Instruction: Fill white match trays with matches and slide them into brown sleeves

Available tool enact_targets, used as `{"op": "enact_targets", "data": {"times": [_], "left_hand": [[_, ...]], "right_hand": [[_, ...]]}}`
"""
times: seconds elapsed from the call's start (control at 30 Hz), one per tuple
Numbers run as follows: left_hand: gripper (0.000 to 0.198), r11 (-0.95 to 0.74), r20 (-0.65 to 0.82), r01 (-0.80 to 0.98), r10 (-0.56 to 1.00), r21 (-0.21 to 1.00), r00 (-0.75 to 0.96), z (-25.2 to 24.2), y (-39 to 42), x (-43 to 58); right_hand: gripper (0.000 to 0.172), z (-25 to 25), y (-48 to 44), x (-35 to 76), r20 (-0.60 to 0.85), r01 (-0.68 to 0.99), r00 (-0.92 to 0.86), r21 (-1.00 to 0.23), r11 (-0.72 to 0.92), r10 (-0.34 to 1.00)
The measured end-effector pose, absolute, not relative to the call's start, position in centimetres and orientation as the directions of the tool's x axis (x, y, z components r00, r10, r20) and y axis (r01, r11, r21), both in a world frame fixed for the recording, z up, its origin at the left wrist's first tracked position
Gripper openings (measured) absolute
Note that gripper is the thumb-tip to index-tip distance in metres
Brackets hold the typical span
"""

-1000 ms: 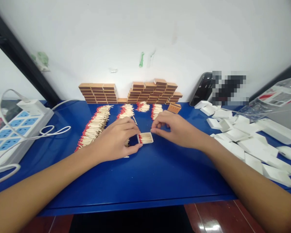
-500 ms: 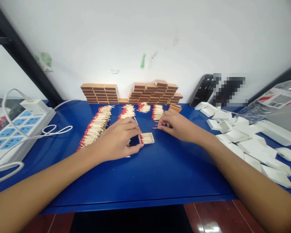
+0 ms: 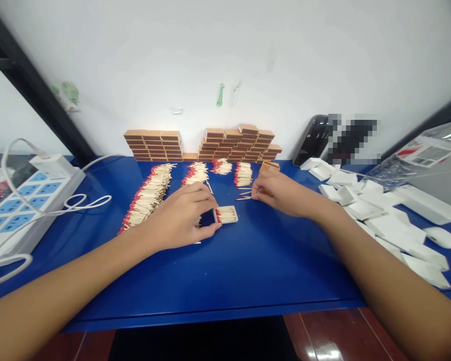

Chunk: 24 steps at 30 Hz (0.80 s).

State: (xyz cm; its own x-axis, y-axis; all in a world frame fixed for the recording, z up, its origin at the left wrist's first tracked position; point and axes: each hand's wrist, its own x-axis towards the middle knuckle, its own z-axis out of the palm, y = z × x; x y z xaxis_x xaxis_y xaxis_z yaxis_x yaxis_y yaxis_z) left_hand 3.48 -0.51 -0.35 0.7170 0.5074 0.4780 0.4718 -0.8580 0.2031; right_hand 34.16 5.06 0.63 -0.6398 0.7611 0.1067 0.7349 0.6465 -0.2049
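Note:
A small white tray (image 3: 234, 219) filled with red-tipped matches (image 3: 225, 215) lies on the blue table. My left hand (image 3: 189, 215) is closed on the tray's left end between thumb and fingers. To the right, my right hand (image 3: 272, 188) has its fingertips pinched at the tail ends of a couple of loose matches (image 3: 244, 198). A short row of matches (image 3: 243, 174) lies just behind them. Beyond my right hand stands an orange-brown matchbox (image 3: 270, 164), partly hidden by it.
Matchboxes are stacked (image 3: 153, 145) along the wall, with more stacks (image 3: 235, 145) to the right. A long match row (image 3: 146, 198) lies left. A power strip (image 3: 29, 200) stands far left; white trays (image 3: 383, 210) and a black phone (image 3: 313, 140) are right.
My right hand has shifted slightly right, uncovering more of the loose matches. My left hand and the tray keep their place on the table.

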Motion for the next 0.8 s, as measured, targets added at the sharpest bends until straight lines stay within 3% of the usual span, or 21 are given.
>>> {"op": "enact_targets", "data": {"times": [0.23,0.63,0.8], "left_hand": [[0.021,-0.855,0.472,0.479,0.511,0.198,0.718,-0.5,-0.5,3.6],[0.018,-0.856,0.468,0.479,0.511,0.197,0.721,-0.4,-0.5,3.5],[0.020,-0.863,0.470,0.469,0.497,0.185,0.729,-0.4,-0.6,3.5]], "right_hand": [[0.020,0.5,4.1,32.7,0.202,0.718,-0.629,-0.220,0.660,0.751],[0.016,0.6,4.0,32.7,0.138,0.696,-0.648,-0.294,0.656,0.749],[0.016,0.1,4.9,33.1,0.233,0.721,-0.616,-0.216,0.658,0.752]]}}
